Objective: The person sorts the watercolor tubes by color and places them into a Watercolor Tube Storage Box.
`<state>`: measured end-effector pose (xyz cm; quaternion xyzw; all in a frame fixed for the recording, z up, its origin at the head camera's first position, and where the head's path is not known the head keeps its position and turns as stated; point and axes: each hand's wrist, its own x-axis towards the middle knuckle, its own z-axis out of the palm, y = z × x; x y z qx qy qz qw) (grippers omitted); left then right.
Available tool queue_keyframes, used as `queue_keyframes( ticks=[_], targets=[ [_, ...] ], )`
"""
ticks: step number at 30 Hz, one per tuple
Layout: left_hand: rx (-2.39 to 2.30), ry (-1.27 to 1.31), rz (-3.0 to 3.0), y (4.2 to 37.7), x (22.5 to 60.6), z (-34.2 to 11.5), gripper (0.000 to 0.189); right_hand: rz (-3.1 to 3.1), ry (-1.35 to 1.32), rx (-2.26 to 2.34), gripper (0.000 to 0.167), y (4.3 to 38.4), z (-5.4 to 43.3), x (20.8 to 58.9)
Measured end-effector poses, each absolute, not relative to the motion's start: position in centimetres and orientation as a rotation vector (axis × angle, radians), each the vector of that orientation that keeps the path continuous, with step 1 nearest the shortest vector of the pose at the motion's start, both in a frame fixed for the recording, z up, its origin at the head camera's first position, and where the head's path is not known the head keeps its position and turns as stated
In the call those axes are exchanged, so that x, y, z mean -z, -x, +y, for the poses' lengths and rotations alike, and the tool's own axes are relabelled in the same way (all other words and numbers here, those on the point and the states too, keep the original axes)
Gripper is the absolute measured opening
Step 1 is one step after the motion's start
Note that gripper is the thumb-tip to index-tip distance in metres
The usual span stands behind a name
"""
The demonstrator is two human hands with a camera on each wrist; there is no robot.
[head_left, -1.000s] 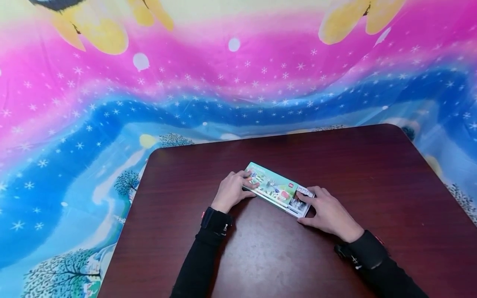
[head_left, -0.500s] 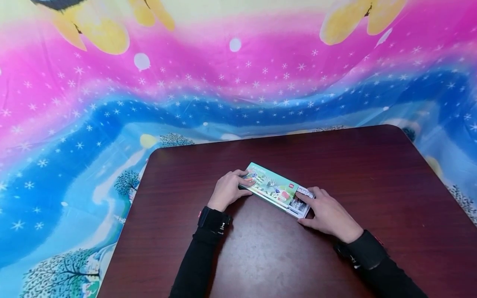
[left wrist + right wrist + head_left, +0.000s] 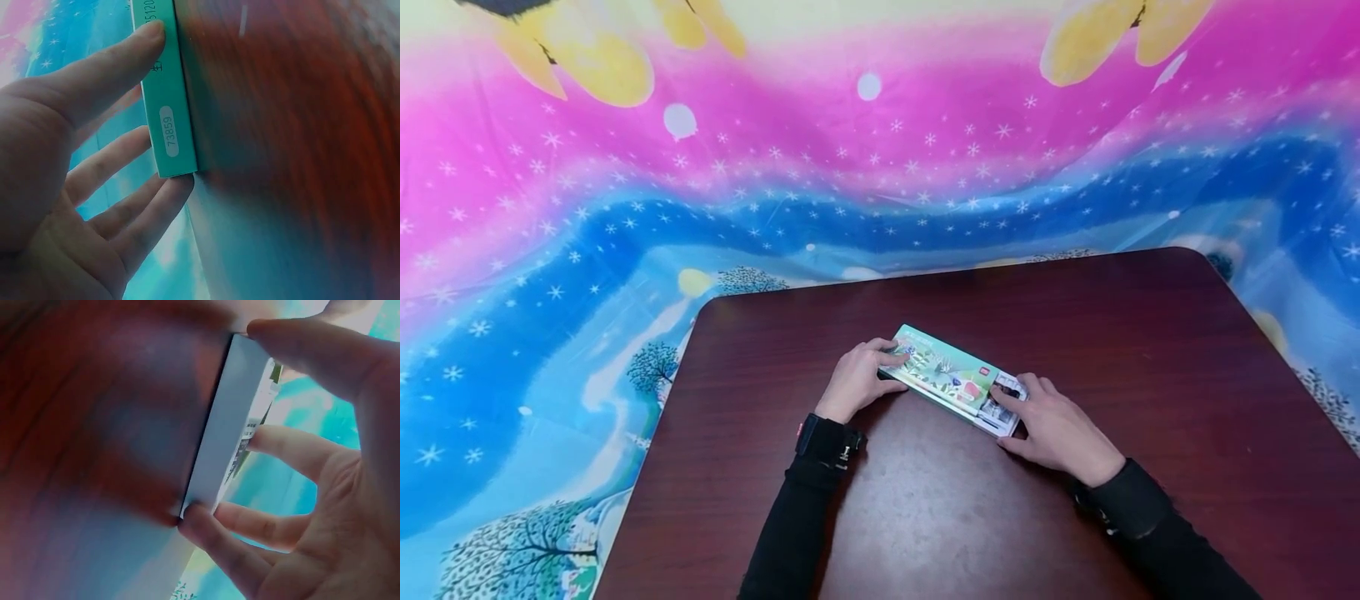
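Observation:
A flat green box (image 3: pixel 942 367) with a printed plant design lies slantwise on the table. Out of its right end shows a white inner tray (image 3: pixel 1000 423) with a dark-and-white printed top. My left hand (image 3: pixel 857 375) grips the box's left end, thumb on the near side edge and fingers over the top and end. In the left wrist view, the thumb (image 3: pixel 150 37) lies on the green side (image 3: pixel 167 94), which bears printed numbers. My right hand (image 3: pixel 1060 425) holds the tray's end between thumb and fingers. From the right wrist, the tray's plain white end wall (image 3: pixel 225 419) is seen.
The dark red-brown table (image 3: pixel 1150 333) has rounded far corners. Behind it and along its left side hangs a pink and blue patterned cloth (image 3: pixel 880 175). A black band (image 3: pixel 827 442) is worn on each wrist over black sleeves.
My left hand has slid slightly left along the box, toward its end. My right hand keeps its hold on the tray, and the box stays nearly where it was.

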<state>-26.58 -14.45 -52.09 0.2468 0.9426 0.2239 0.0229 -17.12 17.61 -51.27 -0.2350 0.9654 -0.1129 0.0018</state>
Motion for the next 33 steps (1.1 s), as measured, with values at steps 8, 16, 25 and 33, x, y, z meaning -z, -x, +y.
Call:
queue_keyframes(
  ticks=[8, 16, 25, 33],
  targets=[
    [-0.608, -0.755, 2.862, 26.6, 52.2, -14.4, 0.065, 3.009, 0.669, 0.566, 0.079, 17.2, 18.4, 52.1],
    [-0.630, -0.766, 2.855, 26.7, 52.0, -14.5, 0.065, 3.021, 0.699, 0.487, 0.074, 16.8, 18.4, 52.0],
    [-0.686, -0.755, 2.671, 26.8, 52.4, -15.0, 0.108, 2.891, 0.657, 0.662, 0.092, 17.8, 19.7, 51.8],
    [-0.662, -0.800, 2.671, 26.8, 52.5, -14.3, 0.108, 2.866, 0.644, 0.730, 0.101, 19.1, 19.2, 52.1]
  ],
)
